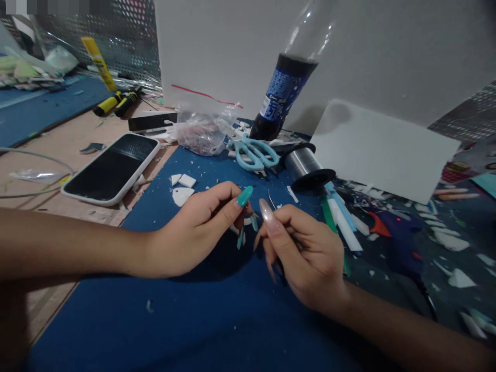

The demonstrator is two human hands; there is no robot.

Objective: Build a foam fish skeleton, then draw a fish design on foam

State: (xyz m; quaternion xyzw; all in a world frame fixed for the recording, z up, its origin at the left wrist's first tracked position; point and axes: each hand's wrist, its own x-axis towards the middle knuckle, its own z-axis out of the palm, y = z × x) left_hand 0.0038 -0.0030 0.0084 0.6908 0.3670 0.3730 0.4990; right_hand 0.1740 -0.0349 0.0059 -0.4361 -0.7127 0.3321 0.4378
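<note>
Above the blue mat [217, 320], my left hand [197, 227] is closed in a pinch, thumb against forefinger. What it pinches, if anything, is hidden; a small pale curved piece shows behind its fingertips, and I cannot tell whether it is held. Close by on the right, my right hand [310, 253] is closed around a thin curved metal tool [270, 198], whose fine tip points up past the thumb. The fingertips of both hands are near each other but apart. Small white flat pieces [183, 196] lie just beyond my left hand.
Behind the hands are blue scissors [253, 155], a wire spool [306, 165], a plastic bag [203, 129] and a dark drink bottle [281, 93]. A phone [112, 168] lies left. At right are a glue gun [405, 243], strips and white scraps.
</note>
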